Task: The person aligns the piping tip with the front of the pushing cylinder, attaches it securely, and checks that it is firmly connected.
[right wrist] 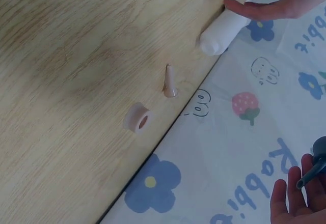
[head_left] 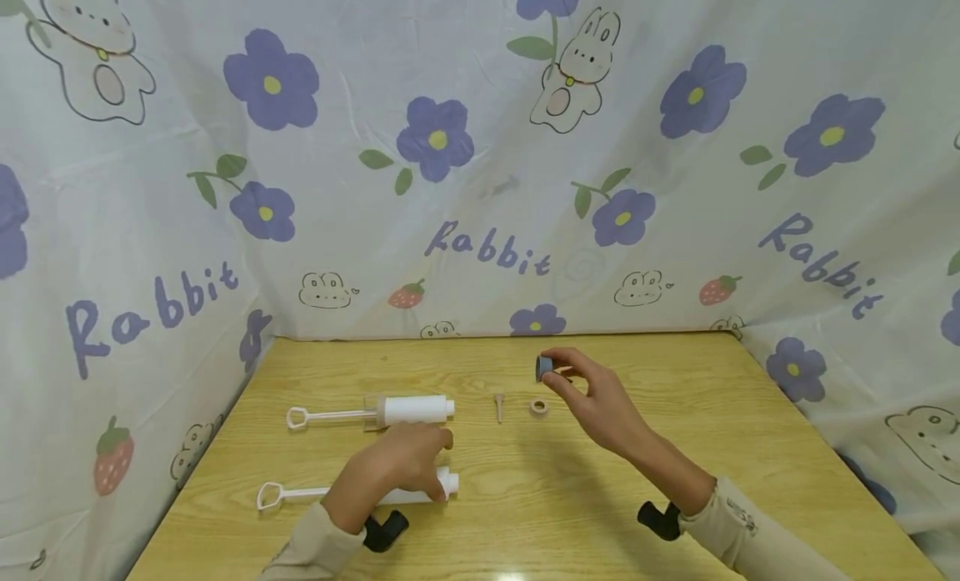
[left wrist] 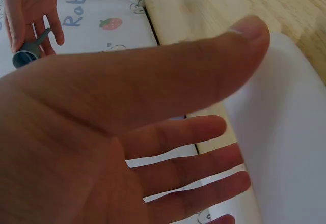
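Sleeves (head_left: 318,538) are reaching in from the near edge of the counter (head_left: 720,398), and a black bracket (head_left: 386,531) is jutting out beside the left wrist, another (head_left: 660,521) beside the right. Of the two hands, the left hand (head_left: 393,463) is hanging over the near white plunger tube (head_left: 410,497) with its fingers loosely spread (whether it is touching the tube, I cannot tell). It is blocking the middle of that tube, leaving the looped handle poking out to the left and the stepped tip to the right. Beyond it, the far white plunger tube (head_left: 416,409) is lying roughly parallel, its handle also pointing left. Between the tubes and the right hand (head_left: 596,398), a small beige peg (head_left: 499,408) and a beige ring (head_left: 539,414) are resting apart from each other. The right hand is pinching a blue-grey funnel (head_left: 545,368) above the counter, near the ring. Behind everything, a printed curtain (head_left: 337,164) is hanging.

The head view is showing the funnel as a short cup; both wrist views are revealing its narrow spout. The left wrist view is mostly being filled by the thumb, while the right wrist view is exposing the peg's flared end.
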Demonstrator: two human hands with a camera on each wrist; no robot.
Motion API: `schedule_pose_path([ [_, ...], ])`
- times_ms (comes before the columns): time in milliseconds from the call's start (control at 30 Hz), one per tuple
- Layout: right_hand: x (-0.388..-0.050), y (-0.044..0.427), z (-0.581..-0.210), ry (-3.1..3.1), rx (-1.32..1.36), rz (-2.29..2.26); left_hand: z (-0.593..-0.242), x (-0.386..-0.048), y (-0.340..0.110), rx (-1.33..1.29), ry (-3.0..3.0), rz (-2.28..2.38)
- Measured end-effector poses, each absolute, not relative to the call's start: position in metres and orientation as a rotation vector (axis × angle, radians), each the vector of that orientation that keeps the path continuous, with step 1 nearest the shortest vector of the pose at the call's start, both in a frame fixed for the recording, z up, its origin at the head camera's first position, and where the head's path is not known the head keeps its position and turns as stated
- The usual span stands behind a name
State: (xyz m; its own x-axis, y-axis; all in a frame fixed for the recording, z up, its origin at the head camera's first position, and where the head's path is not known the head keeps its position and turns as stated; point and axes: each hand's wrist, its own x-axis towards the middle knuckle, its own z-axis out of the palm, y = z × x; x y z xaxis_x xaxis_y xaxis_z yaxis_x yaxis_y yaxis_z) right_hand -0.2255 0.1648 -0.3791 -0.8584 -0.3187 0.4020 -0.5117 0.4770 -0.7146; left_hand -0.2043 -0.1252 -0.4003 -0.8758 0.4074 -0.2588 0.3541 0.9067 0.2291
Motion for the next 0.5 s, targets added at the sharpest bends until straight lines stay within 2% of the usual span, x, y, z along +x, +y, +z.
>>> schedule_pose_path([
  [500,-0.225,0.167,-0.38,-2.507,0.704,1.318,-0.412,-0.207,-0.13,0.657,2.801,0.351],
])
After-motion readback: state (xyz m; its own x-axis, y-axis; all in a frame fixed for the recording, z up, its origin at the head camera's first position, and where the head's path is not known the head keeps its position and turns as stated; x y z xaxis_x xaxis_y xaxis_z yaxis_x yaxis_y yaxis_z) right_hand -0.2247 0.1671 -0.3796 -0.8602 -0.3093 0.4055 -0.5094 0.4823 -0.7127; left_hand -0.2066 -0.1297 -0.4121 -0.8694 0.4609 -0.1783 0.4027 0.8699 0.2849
